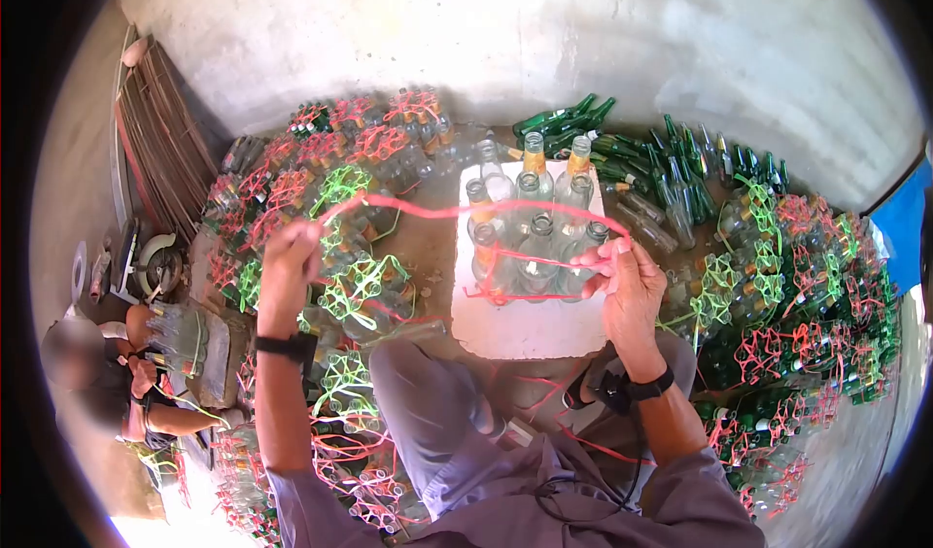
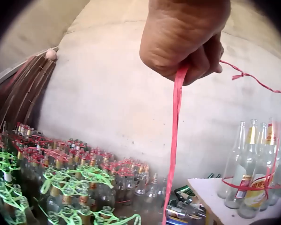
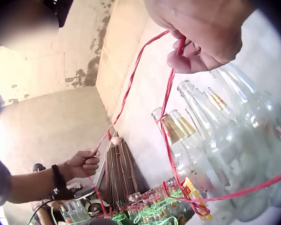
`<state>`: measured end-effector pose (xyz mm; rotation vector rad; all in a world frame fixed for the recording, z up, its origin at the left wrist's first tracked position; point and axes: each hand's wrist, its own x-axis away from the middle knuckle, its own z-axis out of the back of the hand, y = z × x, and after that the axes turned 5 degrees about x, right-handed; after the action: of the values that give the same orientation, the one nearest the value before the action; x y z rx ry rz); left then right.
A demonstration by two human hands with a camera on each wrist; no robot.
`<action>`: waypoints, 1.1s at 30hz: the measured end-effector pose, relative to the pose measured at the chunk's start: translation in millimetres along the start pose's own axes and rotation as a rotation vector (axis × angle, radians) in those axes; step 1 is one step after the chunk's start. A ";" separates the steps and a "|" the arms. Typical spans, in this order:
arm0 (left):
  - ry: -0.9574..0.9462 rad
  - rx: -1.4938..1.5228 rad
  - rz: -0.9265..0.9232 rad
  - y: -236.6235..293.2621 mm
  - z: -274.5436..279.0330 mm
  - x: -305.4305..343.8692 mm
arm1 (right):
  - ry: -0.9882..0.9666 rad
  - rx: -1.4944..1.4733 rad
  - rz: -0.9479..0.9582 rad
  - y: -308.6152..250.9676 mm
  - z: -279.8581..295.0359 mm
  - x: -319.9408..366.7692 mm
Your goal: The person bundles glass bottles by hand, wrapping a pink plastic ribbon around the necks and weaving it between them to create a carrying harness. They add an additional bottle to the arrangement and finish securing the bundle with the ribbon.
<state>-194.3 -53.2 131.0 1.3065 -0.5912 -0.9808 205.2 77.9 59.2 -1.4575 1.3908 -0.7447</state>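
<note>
Several clear bottles (image 1: 540, 225) stand grouped on a white board (image 1: 530, 329), with red twine (image 3: 243, 191) around their lower parts. Raised to the left of the board, my left hand (image 1: 293, 253) grips the twine (image 2: 174, 136), whose tail hangs down from the fist. My right hand (image 1: 627, 291) pinches the same twine near the bottles' right side, and a length of it (image 1: 437, 213) stretches between both hands above the bottles. In the right wrist view, the right fingers (image 3: 189, 56) curl round the strand, which runs down to a knot low at the bottles.
Tied bottle bundles with green (image 1: 355, 291) and red twine cover the floor on both sides. Loose green bottles (image 1: 680, 159) lie behind the board by the wall. Another person (image 1: 141, 378) sits at the far left, near leaning wooden strips (image 1: 167, 135).
</note>
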 end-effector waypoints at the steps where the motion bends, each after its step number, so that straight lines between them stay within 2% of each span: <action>1: -0.017 -0.009 -0.027 11.4 -19.0 -15.7 | 0.006 -0.005 0.002 -0.1 2.5 -0.6; 4: -0.134 0.000 -0.075 39.1 -77.0 -67.2 | 0.040 -0.029 -0.004 -0.8 11.7 -11.0; 7: -0.207 0.054 -0.114 39.4 -135.4 -117.9 | 0.108 -0.045 0.017 6.6 21.3 -17.4; 11: -0.315 0.005 -0.099 31.7 -196.5 -161.5 | 0.175 -0.071 -0.097 19.2 33.5 -26.8; 17: -0.430 -0.051 0.040 11.3 -222.4 -195.5 | 0.182 -0.095 -0.218 26.7 42.4 -33.9; 19: -0.444 -0.195 0.035 -3.6 -217.2 -199.7 | 0.183 -0.094 -0.243 28.9 44.9 -33.5; 23: -0.383 -0.121 0.075 -35.6 -190.6 -185.6 | 0.190 -0.060 -0.276 28.4 42.8 -29.1; 27: -0.273 -0.172 0.175 -80.8 -154.1 -137.7 | 0.119 -0.010 -0.338 29.4 44.9 -29.5; 29: -0.223 -0.151 0.214 -83.1 -145.2 -103.1 | 0.096 -0.006 -0.340 32.1 44.8 -28.5; 31: -0.167 0.026 0.294 -78.6 -144.2 -64.6 | 0.063 0.031 -0.308 32.5 44.2 -26.6; 33: -0.131 0.072 0.294 -79.0 -145.6 -32.5 | 0.070 0.024 -0.294 34.8 42.5 -26.1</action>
<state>-109.8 52.4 30.0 1.1832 -0.8993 -0.8114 225.8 116.2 16.7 -1.6508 1.2278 -1.0018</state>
